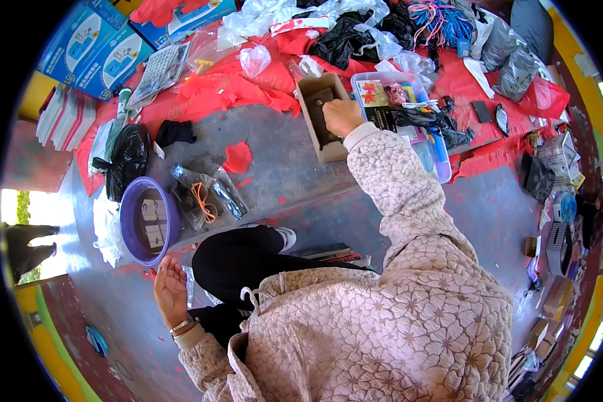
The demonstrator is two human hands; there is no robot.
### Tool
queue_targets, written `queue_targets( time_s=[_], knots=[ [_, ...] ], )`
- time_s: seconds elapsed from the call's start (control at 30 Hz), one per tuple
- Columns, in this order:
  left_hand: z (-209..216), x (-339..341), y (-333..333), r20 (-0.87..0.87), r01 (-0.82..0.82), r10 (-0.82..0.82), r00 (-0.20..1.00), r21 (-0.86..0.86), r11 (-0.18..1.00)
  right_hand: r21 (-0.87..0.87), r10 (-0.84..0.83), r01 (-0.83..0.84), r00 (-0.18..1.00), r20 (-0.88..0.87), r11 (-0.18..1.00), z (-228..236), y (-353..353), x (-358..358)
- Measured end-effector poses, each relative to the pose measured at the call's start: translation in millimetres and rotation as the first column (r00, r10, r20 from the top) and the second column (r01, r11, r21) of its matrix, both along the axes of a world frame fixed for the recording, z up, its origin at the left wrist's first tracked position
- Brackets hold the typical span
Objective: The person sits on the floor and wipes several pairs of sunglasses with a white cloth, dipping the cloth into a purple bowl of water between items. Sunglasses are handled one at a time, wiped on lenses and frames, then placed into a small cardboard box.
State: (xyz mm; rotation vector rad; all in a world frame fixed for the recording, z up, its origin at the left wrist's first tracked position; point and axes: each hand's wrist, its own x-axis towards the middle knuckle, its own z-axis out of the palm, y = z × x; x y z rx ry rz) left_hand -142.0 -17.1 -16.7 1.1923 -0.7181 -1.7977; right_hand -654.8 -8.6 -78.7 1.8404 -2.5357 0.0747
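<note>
My right hand (343,117) reaches into an open brown cardboard box (335,153) on the grey surface ahead. Its fingers curl down out of sight, so whatever they grip is hidden. Off to the left, my left hand (171,292) is held palm up with its fingers stretched out and nothing in it. Just beyond that hand stands a purple plastic basin (128,231) with several pale rectangular pieces at its bottom. Beside the basin lie an orange cord (201,203) and clear plastic packets (229,194) with dark contents.
Right of the box, a clear plastic bin (443,164) holds mixed goods. Red cloth (234,94) spreads along the back under plastic bags. Blue printed cartons (90,50) stand at far left. A black plastic bag (128,157) sits behind the basin. Assorted goods line the right wall.
</note>
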Motion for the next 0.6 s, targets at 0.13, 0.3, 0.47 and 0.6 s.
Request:
queue_targets(
  time_s=[0.13, 0.3, 0.47, 0.6],
  knots=[
    [-1, 2, 0, -0.011, 0.007, -0.007, 1.0, -0.016, 1.0, 0.24, 0.051, -0.03, 0.995, -0.083, 0.97, -16, -9, -6],
    [-5, 1, -1, -0.04, 0.016, -0.016, 0.999, -0.012, 1.0, 0.381, 0.026, 0.064, 0.974, -0.226, 0.922, -43, -17, -21],
    [-7, 6, 0, -0.038, 0.006, -0.006, 0.999, -0.008, 1.0, 0.204, -0.007, 0.026, 0.996, -0.091, 0.979, -1, -14, -7],
    [-8, 9, 0, -0.04, -0.005, 0.005, 0.999, -0.006, 1.0, 0.077, -0.062, 0.061, 0.998, 0.011, 0.995, 3, -23, 4]
  ],
)
